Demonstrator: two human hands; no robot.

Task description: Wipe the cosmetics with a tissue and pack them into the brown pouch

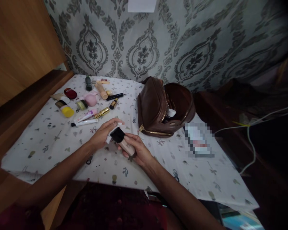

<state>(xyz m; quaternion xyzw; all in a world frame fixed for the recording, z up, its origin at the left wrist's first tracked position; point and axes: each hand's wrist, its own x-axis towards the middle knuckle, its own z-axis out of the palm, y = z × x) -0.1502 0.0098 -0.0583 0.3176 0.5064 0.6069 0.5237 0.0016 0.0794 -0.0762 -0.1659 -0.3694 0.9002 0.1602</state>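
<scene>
My right hand [138, 147] is closed round a beige bottle [127, 147] with a black cap [117, 135], which looks like liquid foundation. The bottle is tilted, its cap pointing up and left. Against the cap, my left hand [105, 133] holds a crumpled white tissue or wipe [108, 139]. Both hands are above the near middle of the table. Just beyond my left hand lie a gold lipstick tube [102, 113] and a white tube with a black cap [85, 123].
An unzipped brown bag [151, 107] stands right of centre, a white item [171, 112] inside. Several cosmetics lie at the left, including a yellow-capped container [66, 110] and a pink item [90, 99]. A blurred-out object [199, 140] lies at the right. A cable [248, 140] hangs beyond the table's edge.
</scene>
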